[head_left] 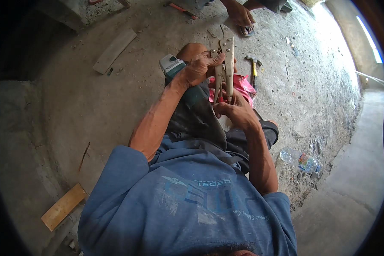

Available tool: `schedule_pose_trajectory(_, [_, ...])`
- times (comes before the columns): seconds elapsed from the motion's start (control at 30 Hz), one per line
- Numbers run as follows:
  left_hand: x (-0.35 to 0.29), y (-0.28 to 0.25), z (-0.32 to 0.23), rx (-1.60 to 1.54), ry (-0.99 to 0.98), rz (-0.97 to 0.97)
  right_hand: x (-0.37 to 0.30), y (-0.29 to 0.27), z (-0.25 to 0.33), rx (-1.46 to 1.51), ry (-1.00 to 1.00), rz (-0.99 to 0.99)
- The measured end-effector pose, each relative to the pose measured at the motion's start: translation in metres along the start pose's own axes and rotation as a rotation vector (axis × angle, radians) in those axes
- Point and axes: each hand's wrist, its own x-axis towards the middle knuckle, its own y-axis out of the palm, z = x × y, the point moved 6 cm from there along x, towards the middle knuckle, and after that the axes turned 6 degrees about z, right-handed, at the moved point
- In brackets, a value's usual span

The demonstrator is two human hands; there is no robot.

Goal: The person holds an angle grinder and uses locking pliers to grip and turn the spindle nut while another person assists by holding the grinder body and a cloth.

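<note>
Left hand (200, 68) and right hand (242, 114) are gripping metal locking pliers (229, 64) before the body, the left near the jaws, the right around the handles. A hammer (254, 70) is lying on the floor (307, 81) beside pink plastic (245, 87).

The head-worn fisheye looks down from close.

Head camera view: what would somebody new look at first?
Probably the metal pliers, held up near the top middle by the left hand and, lower down, the right hand. Next, the bright pink plastic just right of the pliers, with a hammer near it. Farther down on the right, a clear bottle lies on the floor.
</note>
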Motion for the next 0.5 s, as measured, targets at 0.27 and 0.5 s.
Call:
schedule_pose_trajectory(0.27, [-0.001,0.011,-0.008,-0.010,0.035,0.010,-0.001,-0.004,-0.003,-0.107,0.035,-0.128])
schedule_pose_trajectory(0.5, [-0.001,0.008,-0.006,0.045,0.022,-0.016,0.002,-0.002,-0.002,-0.163,-0.007,-0.102])
